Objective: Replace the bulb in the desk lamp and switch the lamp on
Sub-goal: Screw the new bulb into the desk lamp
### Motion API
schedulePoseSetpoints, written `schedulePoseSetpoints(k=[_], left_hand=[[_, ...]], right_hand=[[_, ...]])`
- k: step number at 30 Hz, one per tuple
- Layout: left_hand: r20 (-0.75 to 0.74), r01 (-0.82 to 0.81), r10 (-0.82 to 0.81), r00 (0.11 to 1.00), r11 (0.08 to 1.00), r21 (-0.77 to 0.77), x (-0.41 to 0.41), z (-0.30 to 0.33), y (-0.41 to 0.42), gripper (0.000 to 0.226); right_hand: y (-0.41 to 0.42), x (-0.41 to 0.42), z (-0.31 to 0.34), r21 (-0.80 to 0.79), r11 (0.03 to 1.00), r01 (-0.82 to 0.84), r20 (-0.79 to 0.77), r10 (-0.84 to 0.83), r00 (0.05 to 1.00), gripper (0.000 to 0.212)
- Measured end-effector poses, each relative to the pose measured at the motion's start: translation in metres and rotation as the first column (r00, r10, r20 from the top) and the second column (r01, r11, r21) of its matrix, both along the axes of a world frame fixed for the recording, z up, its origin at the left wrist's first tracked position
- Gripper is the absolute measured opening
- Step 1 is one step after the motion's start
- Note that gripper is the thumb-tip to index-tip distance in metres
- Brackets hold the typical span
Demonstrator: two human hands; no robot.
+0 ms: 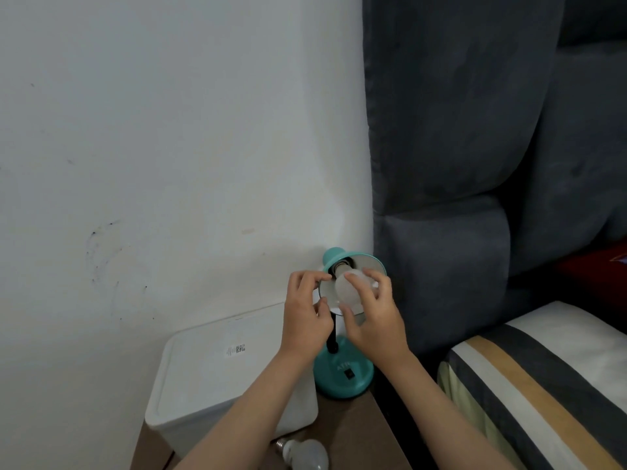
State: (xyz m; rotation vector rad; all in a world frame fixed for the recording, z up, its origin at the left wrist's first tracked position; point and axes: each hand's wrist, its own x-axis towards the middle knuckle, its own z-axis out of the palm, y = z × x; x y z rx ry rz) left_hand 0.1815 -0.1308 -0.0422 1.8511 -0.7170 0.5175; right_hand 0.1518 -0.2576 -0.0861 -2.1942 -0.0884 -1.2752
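A teal desk lamp stands on a brown bedside table; its round base [342, 374] carries a black switch [348, 373]. The shade [368, 262] is tilted up toward me. A white bulb [346, 290] sits in the shade's socket. My right hand [373, 317] has its fingers curled around the bulb. My left hand [305, 310] grips the shade's left rim. A second white bulb [305, 454] lies on its side on the table near my left forearm.
A white lidded plastic box [210, 378] fills the left part of the brown table [356, 425]. A white wall is behind. A dark grey padded headboard [458, 198] and a striped pillow [543, 385] lie to the right.
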Motion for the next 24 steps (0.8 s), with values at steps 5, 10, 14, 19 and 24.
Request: schedulePoseSetpoints(k=[5, 10, 14, 19, 24], left_hand=[[-0.006, 0.016, -0.016, 1.000, 1.000, -0.002, -0.0005, 0.0003, 0.0023, 0.048], [0.003, 0.004, -0.004, 1.000, 1.000, -0.008, -0.0016, -0.0004, 0.0003, 0.049], [-0.011, 0.006, -0.006, 1.000, 1.000, -0.009, -0.0027, 0.0005, 0.0005, 0.047], [-0.014, 0.015, -0.015, 1.000, 1.000, -0.008, -0.0031, 0.0004, 0.0020, 0.046], [-0.018, -0.005, 0.005, 1.000, 1.000, -0.016, -0.0044, 0.0012, -0.0003, 0.052]], right_hand=[[-0.0038, 0.0002, 0.0029, 0.008, 0.997, 0.075, -0.038, -0.075, 0.996, 0.052], [-0.0014, 0.0007, 0.0066, 0.086, 0.988, 0.132, -0.012, -0.131, 0.991, 0.057], [0.0008, -0.0018, 0.0023, 0.013, 1.000, 0.015, 0.043, -0.015, 0.999, 0.054], [-0.0019, 0.0001, 0.0046, 0.082, 0.993, 0.080, 0.020, -0.082, 0.996, 0.043], [0.0015, -0.0002, 0.0051, 0.069, 0.997, 0.022, 0.068, -0.027, 0.997, 0.050]])
